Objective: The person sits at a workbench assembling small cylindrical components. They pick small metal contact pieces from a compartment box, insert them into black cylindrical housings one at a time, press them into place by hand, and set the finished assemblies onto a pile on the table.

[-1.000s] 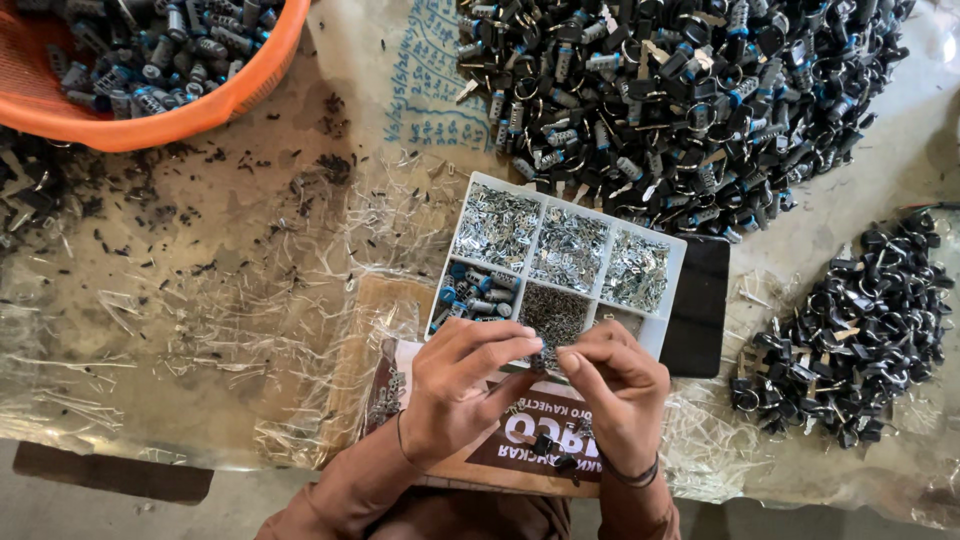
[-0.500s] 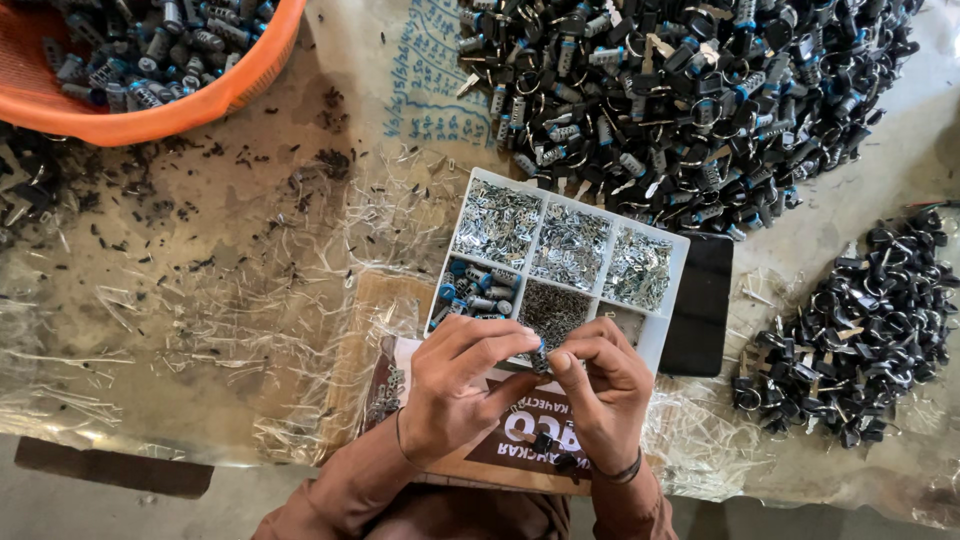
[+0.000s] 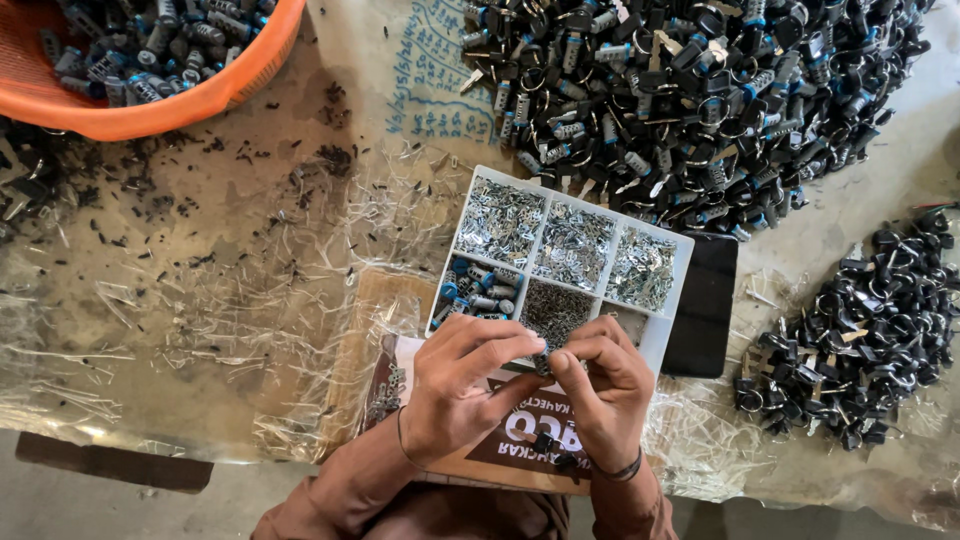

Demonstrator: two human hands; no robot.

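there is one view only, from a camera worn on the person's head, looking almost straight down onto the bench. it sits fairly near: the left hand and right hand come up from the bottom edge, just below the middle, with the forearms cut off by the frame. the far side of the bench lies at the top, where an orange basket at top left and a heap of dark parts at top right are cropped. no second view shares the scene.
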